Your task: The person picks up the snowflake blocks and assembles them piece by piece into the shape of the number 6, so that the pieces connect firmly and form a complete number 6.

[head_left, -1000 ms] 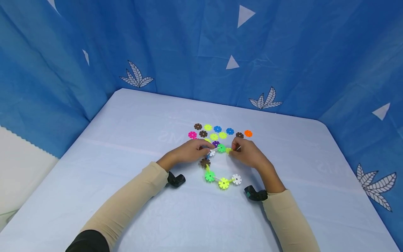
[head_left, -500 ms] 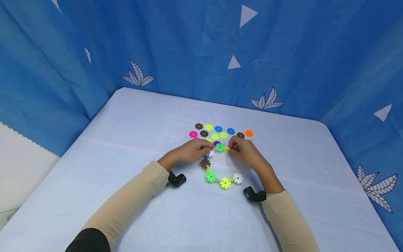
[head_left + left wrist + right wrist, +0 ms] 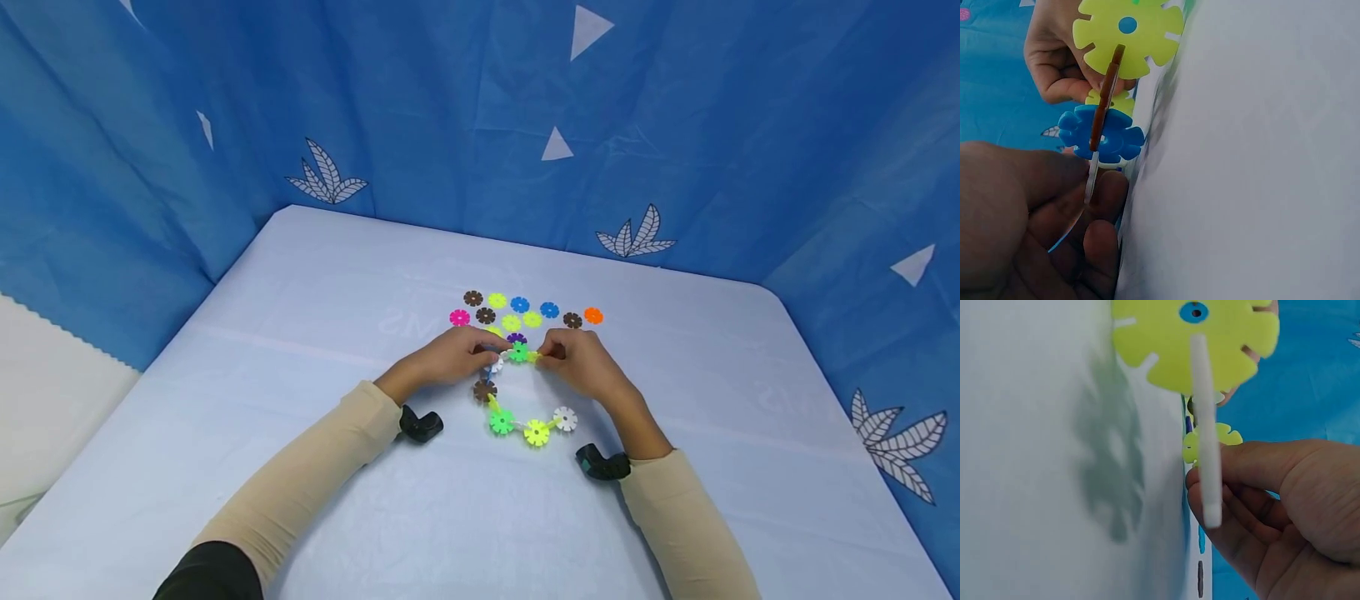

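Observation:
A curved chain of slotted plastic discs lies on the table, with a brown disc, a green disc, a yellow disc and a white end disc showing. At its far left, my left hand pinches a white disc between thumb and finger, beside a blue disc. Across from it, my right hand pinches a yellow-green disc joined to another green disc. That hand's other fingers are curled.
Loose discs lie just beyond the chain, among them a purple disc, a pink disc, a blue disc and an orange disc. A blue curtain hangs behind the white table.
My right hand has moved slightly left toward the left hand, and the far green disc and yellow-green disc have shifted left with it. My left hand stays nearly in place.

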`<state>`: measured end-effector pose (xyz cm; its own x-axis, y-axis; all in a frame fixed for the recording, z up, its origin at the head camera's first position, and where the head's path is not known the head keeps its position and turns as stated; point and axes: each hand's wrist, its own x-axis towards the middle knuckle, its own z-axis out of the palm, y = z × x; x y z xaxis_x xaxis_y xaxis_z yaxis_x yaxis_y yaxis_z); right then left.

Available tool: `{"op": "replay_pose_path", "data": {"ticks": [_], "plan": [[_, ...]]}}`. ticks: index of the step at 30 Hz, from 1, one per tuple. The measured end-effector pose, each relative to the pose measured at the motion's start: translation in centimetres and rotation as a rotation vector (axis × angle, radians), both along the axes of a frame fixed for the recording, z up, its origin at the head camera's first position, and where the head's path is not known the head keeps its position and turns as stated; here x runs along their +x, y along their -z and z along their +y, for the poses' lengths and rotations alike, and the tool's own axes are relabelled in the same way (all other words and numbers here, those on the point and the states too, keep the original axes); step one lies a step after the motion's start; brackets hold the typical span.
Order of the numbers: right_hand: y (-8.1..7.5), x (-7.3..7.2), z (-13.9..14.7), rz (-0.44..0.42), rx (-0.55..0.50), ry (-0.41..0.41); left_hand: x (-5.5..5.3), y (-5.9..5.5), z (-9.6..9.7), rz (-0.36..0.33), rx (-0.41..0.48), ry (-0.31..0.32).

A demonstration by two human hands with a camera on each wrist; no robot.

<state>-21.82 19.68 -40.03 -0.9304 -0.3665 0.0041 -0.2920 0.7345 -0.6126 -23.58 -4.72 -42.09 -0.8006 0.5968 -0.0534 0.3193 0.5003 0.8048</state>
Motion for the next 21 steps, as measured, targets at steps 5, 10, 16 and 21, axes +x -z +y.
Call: {"op": "replay_pose_path", "data": {"ticks": [5, 10, 16, 21], "plan": [[-0.05, 0.16, -0.43, -0.007, 0.006, -0.015, -0.05, 0.03, 0.07, -0.016, 0.026, -0.005], [-0.07, 0.23, -0.69, 0.008, 0.011, -0.027, 0.1, -0.1, 0.19, -0.034, 0.025, -0.014], [0.12, 0.16, -0.7, 0.005, 0.019, -0.016, 0.17, -0.15, 0.13, -0.051, 0.013, -0.03], [0.35, 0.14, -0.64, 0.02, -0.022, -0.011, 0.09, -0.45, 0.0, -0.038, 0.024, -0.009]]}}
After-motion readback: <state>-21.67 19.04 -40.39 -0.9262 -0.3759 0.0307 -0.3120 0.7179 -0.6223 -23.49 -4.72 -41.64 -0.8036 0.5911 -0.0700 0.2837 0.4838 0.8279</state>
